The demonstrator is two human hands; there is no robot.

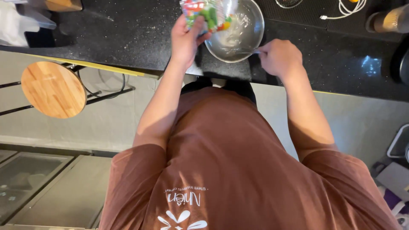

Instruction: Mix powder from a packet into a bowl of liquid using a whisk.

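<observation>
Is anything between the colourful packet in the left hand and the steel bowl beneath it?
Nothing visible. The left hand holds the colourful packet right over the metal bowl, and the bowl's open mouth is uncovered. The right hand grips a thin utensil at the bowl's near rim, off to the side of the packet.

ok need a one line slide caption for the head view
Seen from above, the left hand tips a colourful packet over a metal bowl on a black counter while the right hand grips a utensil.
</observation>
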